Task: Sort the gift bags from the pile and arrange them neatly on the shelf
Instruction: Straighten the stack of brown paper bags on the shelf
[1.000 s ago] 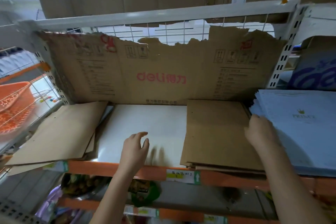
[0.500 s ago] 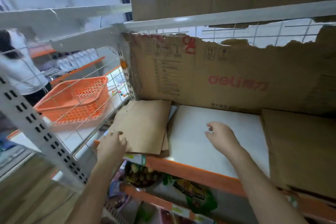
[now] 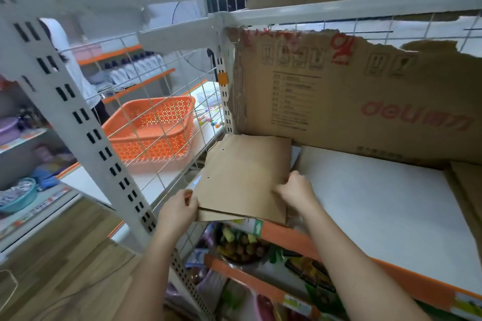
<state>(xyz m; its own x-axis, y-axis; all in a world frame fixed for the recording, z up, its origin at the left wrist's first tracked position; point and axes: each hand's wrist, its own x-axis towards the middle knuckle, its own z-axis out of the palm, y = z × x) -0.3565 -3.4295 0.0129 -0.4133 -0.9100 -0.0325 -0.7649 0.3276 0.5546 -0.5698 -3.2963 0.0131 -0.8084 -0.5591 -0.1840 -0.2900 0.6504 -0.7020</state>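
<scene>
A small stack of flat brown paper gift bags (image 3: 243, 177) lies at the left end of the white shelf (image 3: 365, 203), overhanging its orange front edge. My left hand (image 3: 178, 212) grips the stack's near left corner. My right hand (image 3: 296, 189) holds the stack's right edge with curled fingers. Another brown stack (image 3: 467, 190) shows at the far right of the shelf, mostly cut off.
A torn cardboard sheet (image 3: 352, 96) lines the back of the shelf. A wire side panel (image 3: 167, 122) and a white upright (image 3: 86, 135) stand to the left, with an orange basket (image 3: 154, 128) behind the wire. Packed goods (image 3: 242, 245) fill the lower shelf. A person (image 3: 70, 65) stands far left.
The view has swung left. My left hand went from the shelf's middle to the brown stack's near corner. My right hand left the right-hand stacks and came to this stack's right edge.
</scene>
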